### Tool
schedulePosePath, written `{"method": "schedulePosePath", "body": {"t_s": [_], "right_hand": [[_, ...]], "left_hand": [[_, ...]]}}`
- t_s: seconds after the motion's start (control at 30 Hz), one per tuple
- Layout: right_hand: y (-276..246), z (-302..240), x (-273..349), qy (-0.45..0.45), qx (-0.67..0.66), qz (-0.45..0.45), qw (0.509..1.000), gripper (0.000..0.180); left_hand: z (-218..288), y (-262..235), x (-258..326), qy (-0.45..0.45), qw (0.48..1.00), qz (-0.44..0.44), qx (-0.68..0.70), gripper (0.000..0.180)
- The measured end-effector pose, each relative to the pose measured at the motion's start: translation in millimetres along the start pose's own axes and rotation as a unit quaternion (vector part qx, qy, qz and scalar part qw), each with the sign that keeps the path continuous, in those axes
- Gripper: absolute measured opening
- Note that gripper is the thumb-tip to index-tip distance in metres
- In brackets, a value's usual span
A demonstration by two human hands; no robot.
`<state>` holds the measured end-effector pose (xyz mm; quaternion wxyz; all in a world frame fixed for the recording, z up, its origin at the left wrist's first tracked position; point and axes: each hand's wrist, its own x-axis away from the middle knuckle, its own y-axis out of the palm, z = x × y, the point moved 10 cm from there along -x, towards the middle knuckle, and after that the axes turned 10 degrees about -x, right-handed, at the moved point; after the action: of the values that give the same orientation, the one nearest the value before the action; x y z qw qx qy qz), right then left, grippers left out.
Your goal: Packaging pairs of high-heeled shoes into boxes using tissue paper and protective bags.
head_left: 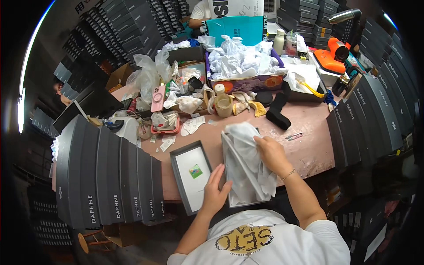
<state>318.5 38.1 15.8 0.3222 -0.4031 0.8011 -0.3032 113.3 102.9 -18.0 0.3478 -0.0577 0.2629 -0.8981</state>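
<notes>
Directly in front of me stands an open shoebox [225,155], filled with white tissue paper [247,163] that rises above its rim. Whatever the paper may cover is hidden. At the box's far right side, my right hand [270,152] pinches the tissue between thumb and fingers. My left hand [215,190] rests against the near left side of the box, fingers stretched out and thumb apart. Just left of it lies a grey-rimmed box lid [187,152], white inside face up, with a small green packet [195,171] on it.
Stacked dark shoeboxes flank me on the left [106,176] and right [366,119]. Behind the work area are a bin of crumpled paper [247,81], a bottle [223,102], a black sock-shaped item [278,112], thread snips [294,136] and an orange tool [331,55].
</notes>
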Motion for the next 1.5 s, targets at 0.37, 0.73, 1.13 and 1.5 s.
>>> {"method": "schedulePosePath", "body": {"t_s": [0.37,0.73,1.13,1.5], "right_hand": [[-33.8,-48.0,17.6,-0.064,-0.296,0.139,0.943,0.029],[-31.7,-10.2,-24.0,0.027,-0.344,-0.045,0.937,0.030],[97.5,26.4,66.5,0.097,-0.268,-0.072,0.956,0.051],[17.5,-90.1,58.6,-0.044,-0.323,-0.164,0.931,0.049]], "left_hand": [[0.1,89.6,-10.1,-0.102,0.915,-0.040,0.388,0.061],[-71.7,-27.6,-15.7,-0.180,0.817,0.121,0.535,0.062],[-86.0,-36.6,6.8,-0.202,0.805,0.170,0.531,0.059],[-71.1,-28.3,-4.2,-0.247,0.776,0.134,0.564,0.064]]}}
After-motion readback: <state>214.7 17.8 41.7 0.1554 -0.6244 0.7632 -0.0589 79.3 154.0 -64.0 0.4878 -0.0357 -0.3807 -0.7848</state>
